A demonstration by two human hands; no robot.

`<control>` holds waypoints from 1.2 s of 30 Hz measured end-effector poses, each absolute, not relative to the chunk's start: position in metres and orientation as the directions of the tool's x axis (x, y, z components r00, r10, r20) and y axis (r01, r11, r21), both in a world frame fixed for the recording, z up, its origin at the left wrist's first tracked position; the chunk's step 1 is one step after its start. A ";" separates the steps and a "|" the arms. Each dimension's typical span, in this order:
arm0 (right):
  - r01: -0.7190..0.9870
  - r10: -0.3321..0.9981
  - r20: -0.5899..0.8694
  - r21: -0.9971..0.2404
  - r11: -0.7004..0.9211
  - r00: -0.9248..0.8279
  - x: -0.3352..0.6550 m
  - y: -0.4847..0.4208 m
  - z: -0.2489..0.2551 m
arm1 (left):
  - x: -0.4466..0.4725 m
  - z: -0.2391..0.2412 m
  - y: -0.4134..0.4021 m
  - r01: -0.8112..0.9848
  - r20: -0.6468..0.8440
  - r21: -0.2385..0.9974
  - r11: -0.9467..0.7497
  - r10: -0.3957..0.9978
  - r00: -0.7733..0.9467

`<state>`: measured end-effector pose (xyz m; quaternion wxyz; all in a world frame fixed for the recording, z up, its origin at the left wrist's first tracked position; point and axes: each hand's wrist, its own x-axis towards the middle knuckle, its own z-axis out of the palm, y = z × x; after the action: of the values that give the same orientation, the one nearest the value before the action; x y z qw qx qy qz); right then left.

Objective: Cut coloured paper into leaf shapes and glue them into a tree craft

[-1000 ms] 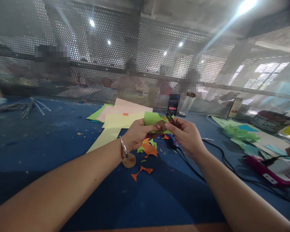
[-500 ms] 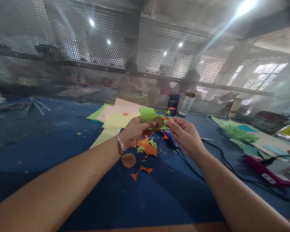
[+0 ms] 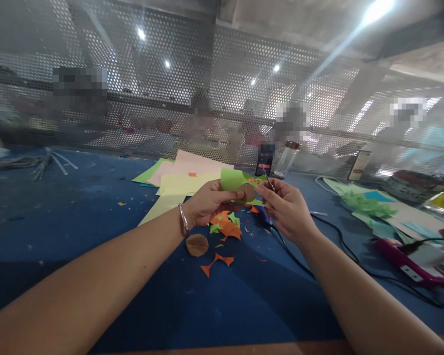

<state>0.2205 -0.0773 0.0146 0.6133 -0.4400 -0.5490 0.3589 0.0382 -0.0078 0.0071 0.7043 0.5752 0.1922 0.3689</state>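
At far left on the blue table [image 3: 77, 207], a bundle of grey strips [image 3: 46, 165]. Next, overlapping yellow sheets [image 3: 163, 212], with a pink sheet [image 3: 198, 162] behind. Then 1 loose disc [image 3: 197, 245], brown, flat near the left wrist. Left hand [image 3: 209, 202], pinched closed on curling green paper [image 3: 229, 180] and 1 held disc [image 3: 248, 191], brown, against the paper's near face; orange and green scraps [image 3: 229, 227] on the table just below. Near the paper's right end, scissors [image 3: 268, 178], gripped in the curled right hand [image 3: 286, 202]; spread of the blades, cannot tell. Behind, a phone [image 3: 265, 158] beside a clear bottle [image 3: 286, 160]. Far right, a magenta power strip [image 3: 410, 261].
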 end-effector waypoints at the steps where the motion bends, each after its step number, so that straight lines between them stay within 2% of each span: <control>1: 0.038 0.928 0.347 -0.938 0.345 0.139 0.220 -0.077 0.015 | 0.037 0.007 -0.007 -0.296 0.155 0.953 0.064 0.738 0.657; 10: 0.049 0.942 0.315 -0.949 0.312 0.117 0.221 -0.075 0.014 | 0.037 0.011 -0.013 -0.283 0.172 0.959 0.029 0.732 0.659; 24: 0.155 0.928 0.359 -0.927 0.342 0.097 0.225 -0.073 0.012 | 0.038 0.009 -0.010 -0.275 0.211 0.961 -0.038 0.741 0.637; 31: 0.124 0.921 0.369 -0.927 0.355 0.121 0.227 -0.073 0.012 | 0.039 0.007 -0.007 -0.290 0.217 0.956 -0.040 0.761 0.612; 36: 0.168 0.929 0.358 -0.926 0.339 0.098 0.226 -0.073 0.011 | 0.040 0.005 -0.006 -0.310 0.238 0.950 -0.042 0.738 0.631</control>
<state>0.2263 -0.0732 0.0114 0.5733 -0.4695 -0.5839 0.3317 0.0397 -0.0065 0.0051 0.6693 0.6061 0.1766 0.3917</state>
